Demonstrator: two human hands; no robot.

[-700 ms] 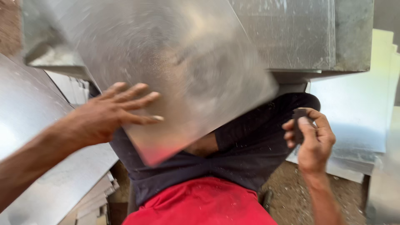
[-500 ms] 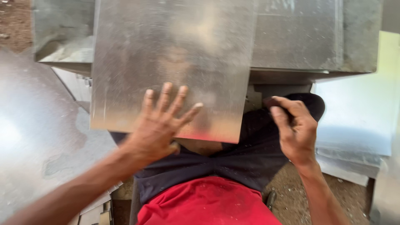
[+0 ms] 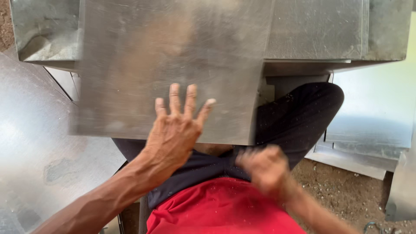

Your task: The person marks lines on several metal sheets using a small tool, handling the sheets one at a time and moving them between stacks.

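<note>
One metal sheet (image 3: 173,65) under left hand (image 3: 175,130) (fingers spread).

No packages, labels, signs or screens show anywhere in this view.

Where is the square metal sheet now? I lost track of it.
Head view, upper centre: the metal sheet lies over the lap, under the left hand.

Left hand (image 3: 175,130) flat, fingers spread, forearm stretched forward, right hand (image 3: 264,167) blurred, loosely curled near the lap
</note>
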